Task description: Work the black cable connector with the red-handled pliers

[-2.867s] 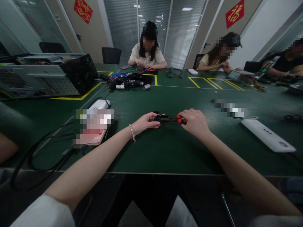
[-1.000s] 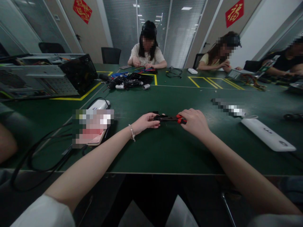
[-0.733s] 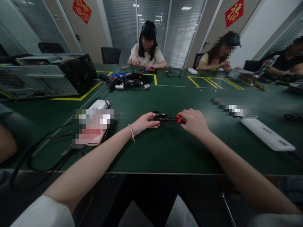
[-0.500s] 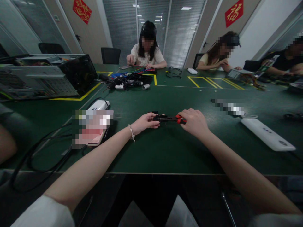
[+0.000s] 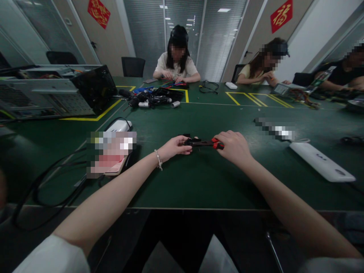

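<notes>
Near the middle of the green table [image 5: 182, 182], my left hand [image 5: 174, 146] pinches a small black part [image 5: 188, 142] whose exact kind I cannot make out. My right hand [image 5: 234, 144] is closed around the red and black handles of a pair of pliers [image 5: 216, 143]. The dark jaws of the pliers point left and meet the black part just beyond my left fingertips. Whether the jaws grip it or only touch it is too small to tell. Some tiny pale bits show at the far side of the part.
A phone-like item [image 5: 113, 151], partly blurred, and a white power bank [image 5: 121, 125] with black cables lie left. Another white power bank [image 5: 321, 161] lies right. An opened computer case [image 5: 51, 94] and a pile of tools [image 5: 153, 98] stand farther back. Several people sit around the table.
My hands, the pliers and the black part look unmoved. Across the table, a person's raised hand has come down to the tabletop. At the far left, another person's arm has mostly left view.
</notes>
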Demonstrator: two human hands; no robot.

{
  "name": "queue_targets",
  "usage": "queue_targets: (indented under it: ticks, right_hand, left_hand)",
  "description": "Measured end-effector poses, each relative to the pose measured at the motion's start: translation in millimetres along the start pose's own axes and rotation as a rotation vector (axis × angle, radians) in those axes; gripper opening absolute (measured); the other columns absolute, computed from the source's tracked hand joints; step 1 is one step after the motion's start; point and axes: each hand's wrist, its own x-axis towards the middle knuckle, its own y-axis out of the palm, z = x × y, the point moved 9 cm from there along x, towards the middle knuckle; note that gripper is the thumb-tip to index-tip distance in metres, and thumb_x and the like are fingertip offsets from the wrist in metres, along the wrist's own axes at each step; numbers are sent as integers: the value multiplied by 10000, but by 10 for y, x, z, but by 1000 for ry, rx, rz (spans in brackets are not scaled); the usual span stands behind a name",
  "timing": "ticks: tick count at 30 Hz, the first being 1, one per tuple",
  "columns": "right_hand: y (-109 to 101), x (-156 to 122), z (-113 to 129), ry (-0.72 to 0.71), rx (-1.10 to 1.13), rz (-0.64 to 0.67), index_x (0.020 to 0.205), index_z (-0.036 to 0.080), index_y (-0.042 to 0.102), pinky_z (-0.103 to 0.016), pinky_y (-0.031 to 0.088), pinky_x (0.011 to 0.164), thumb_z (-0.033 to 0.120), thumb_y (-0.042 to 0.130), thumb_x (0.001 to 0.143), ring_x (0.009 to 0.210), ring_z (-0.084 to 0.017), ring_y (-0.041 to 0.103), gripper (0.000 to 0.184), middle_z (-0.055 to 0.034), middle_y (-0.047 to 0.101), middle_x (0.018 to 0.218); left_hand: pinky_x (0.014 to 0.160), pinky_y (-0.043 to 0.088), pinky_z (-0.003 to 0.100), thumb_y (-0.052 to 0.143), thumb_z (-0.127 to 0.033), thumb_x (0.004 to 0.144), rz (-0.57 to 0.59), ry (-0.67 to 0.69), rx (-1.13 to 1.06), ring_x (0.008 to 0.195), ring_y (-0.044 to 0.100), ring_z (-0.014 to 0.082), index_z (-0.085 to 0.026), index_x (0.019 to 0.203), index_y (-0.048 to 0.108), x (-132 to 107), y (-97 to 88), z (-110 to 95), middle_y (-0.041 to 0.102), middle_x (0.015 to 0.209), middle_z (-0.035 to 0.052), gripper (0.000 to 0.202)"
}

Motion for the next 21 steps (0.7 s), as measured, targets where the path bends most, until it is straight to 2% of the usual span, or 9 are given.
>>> queue_targets:
  ticks: [4, 12, 21]
  right_hand:
    - [-32, -1, 15, -5, -13, -6, 923, 181, 598, -325, 325, 680, 238, 520, 710, 800, -209, 496, 235, -59, 630, 873]
    - [-2, -2, -7, 13, 1, 4, 906, 190, 599, -319, 326, 665, 237, 514, 713, 793, -202, 500, 216, -50, 630, 857]
    - [6, 3, -3, -5, 11, 1, 917, 179, 593, -325, 336, 690, 239, 525, 708, 800, -202, 499, 227, -54, 628, 869]
  left_hand:
    - [888, 468, 389, 608, -125, 738, -3, -7, -5, 824, 616, 127, -114, 1053, 512, 7, -5, 12, 592, 941, 61, 330]
    - [869, 480, 380, 622, -105, 721, 10, 25, -21, 825, 619, 126, -138, 1075, 511, 19, -14, 20, 583, 988, 68, 372]
    - [867, 480, 383, 618, -131, 734, -4, -2, -12, 801, 617, 121, -120, 1036, 536, 20, -12, 27, 606, 914, 57, 313]
